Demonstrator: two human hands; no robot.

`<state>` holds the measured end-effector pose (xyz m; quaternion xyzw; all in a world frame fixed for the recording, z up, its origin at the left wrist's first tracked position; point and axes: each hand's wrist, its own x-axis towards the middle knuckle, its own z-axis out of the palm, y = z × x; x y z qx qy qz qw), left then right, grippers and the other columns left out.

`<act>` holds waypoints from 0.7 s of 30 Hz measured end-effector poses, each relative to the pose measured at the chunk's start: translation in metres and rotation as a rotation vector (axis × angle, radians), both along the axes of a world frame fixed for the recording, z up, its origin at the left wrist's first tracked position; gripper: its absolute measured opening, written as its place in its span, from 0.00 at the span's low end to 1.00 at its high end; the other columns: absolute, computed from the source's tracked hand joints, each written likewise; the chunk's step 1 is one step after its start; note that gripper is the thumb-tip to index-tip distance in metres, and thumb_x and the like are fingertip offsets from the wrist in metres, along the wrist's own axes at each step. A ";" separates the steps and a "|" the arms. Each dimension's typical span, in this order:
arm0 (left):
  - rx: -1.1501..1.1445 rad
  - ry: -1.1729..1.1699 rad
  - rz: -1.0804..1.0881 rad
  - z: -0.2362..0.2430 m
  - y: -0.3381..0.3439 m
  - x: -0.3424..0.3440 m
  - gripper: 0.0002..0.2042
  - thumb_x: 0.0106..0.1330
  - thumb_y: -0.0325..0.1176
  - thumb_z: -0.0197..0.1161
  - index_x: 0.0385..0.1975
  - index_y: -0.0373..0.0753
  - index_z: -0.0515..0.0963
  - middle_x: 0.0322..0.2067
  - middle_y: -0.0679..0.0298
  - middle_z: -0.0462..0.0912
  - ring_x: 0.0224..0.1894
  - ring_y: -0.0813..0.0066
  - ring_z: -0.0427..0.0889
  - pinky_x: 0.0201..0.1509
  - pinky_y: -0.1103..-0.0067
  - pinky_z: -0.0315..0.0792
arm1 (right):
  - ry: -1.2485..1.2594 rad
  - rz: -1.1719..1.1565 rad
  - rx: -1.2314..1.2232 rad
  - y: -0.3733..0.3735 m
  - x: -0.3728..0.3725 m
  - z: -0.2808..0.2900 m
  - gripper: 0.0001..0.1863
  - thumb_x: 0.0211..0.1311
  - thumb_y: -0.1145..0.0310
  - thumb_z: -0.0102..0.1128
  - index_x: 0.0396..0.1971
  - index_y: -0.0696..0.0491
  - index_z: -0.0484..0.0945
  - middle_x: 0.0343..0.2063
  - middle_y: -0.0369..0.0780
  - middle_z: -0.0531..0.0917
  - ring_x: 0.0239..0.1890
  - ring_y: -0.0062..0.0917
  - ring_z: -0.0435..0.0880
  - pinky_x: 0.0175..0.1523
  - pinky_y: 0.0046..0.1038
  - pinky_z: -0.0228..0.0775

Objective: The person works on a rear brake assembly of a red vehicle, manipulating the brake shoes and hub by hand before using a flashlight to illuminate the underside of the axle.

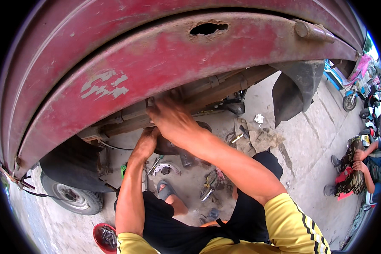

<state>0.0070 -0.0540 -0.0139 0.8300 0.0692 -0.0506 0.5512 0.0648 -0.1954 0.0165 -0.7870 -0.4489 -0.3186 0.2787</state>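
Both my hands are at the lower edge of a rusty, faded red vehicle body panel [165,55]. My right hand [169,114] reaches up to the frame rail behind that edge; motion blurs its fingers, so its grip is unclear. Just below it, my left hand [146,143] has curled, closed fingers; whatever they hold is hidden. A dark round metal part [165,147] shows behind and beneath the hands. On the floor below lie a curved, pale brake shoe [167,168] and a wrench [155,163].
Black mud flaps [298,93] hang from the vehicle, and a wheel [72,195] stands at left. More tools [208,192], a dirty cloth [262,140] and a red bowl [98,238] of metal parts lie around. Another person [362,169] sits at right, near parked motorcycles [350,101].
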 end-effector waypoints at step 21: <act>0.104 -0.013 -0.009 0.004 -0.011 0.007 0.27 0.72 0.46 0.39 0.56 0.26 0.68 0.54 0.42 0.74 0.61 0.57 0.69 0.64 0.70 0.59 | 0.210 -0.069 0.042 0.006 0.000 0.005 0.07 0.49 0.67 0.65 0.25 0.55 0.79 0.29 0.46 0.79 0.36 0.42 0.80 0.40 0.41 0.73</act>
